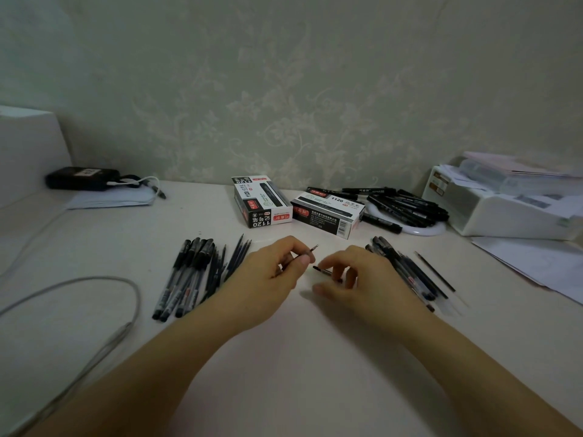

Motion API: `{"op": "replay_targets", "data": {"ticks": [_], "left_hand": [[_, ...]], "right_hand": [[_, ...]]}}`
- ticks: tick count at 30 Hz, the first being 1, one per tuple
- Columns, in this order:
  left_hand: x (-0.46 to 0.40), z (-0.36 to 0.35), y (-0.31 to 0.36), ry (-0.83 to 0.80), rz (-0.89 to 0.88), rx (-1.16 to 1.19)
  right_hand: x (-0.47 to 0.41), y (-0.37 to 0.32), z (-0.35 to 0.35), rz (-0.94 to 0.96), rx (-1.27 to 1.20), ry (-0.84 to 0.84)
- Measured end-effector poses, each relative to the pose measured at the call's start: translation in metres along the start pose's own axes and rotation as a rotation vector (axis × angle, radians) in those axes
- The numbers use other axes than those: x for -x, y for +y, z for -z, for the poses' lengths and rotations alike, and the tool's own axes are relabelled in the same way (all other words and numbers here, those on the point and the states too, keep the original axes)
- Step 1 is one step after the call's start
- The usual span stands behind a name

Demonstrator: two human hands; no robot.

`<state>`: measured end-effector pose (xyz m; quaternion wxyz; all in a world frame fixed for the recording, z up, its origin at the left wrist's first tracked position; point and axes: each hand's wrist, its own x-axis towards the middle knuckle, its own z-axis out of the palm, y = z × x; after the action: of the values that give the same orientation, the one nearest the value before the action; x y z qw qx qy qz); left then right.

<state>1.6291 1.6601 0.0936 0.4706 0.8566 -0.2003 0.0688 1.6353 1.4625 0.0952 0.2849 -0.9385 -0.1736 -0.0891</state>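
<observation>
My left hand (277, 269) pinches a thin pen refill (310, 250) whose metal tip points up and to the right. My right hand (356, 272) hovers just right of it, fingers curled round a small dark pen part (321, 270) that sticks out to the left. A pile of capped black gel pens (186, 275) lies left of my left hand, with loose refills (235, 260) beside it. Another pile of pens (407, 272) lies right of my right hand, partly hidden by it.
Two black-and-white marker boxes (262, 203) (328, 212) stand at the back centre. Black markers (407, 205) fill a white plate behind them. A white organiser (501, 212) with papers is at the right, a grey cable (94, 285) and a black device (79, 178) at the left.
</observation>
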Motion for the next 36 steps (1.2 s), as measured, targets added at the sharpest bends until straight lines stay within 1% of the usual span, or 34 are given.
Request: {"op": "replay_targets", "data": {"ticks": [2,5,7,9,13,14,16,21,29,33,36], "left_hand": [[0.000,-0.001,-0.001,-0.005,0.002,-0.013],[0.000,-0.001,-0.001,-0.022,-0.006,-0.032],[0.001,-0.001,-0.001,-0.033,-0.005,-0.072],[0.001,-0.001,-0.002,-0.040,-0.002,-0.108],[0.003,-0.001,-0.003,-0.049,-0.011,-0.137],[0.003,-0.001,-0.002,-0.053,-0.014,-0.141],[0.004,-0.001,0.000,-0.063,-0.027,-0.148],[0.005,-0.001,0.003,-0.085,-0.073,-0.144],[0.003,0.002,0.003,-0.065,-0.065,-0.208],[0.002,0.003,0.002,-0.063,-0.171,-0.365],[0.000,0.003,0.001,-0.037,-0.228,-0.419]], "right_hand": [[0.000,0.003,-0.002,0.039,0.093,-0.020],[0.000,0.005,-0.005,0.069,0.115,-0.050],[0.000,0.006,-0.005,0.068,0.082,-0.030],[0.000,0.006,-0.003,0.000,-0.085,0.036],[-0.004,0.002,0.003,-0.169,-0.677,0.167],[-0.004,0.000,0.004,-0.191,-0.764,0.176],[-0.004,-0.002,0.005,-0.196,-0.838,0.146],[-0.001,-0.009,0.000,-0.129,-0.827,0.030],[-0.002,-0.006,0.006,-0.098,-0.769,-0.011],[-0.002,-0.002,0.003,-0.082,-0.718,-0.033],[-0.002,-0.001,0.002,-0.074,-0.663,-0.058]]}}
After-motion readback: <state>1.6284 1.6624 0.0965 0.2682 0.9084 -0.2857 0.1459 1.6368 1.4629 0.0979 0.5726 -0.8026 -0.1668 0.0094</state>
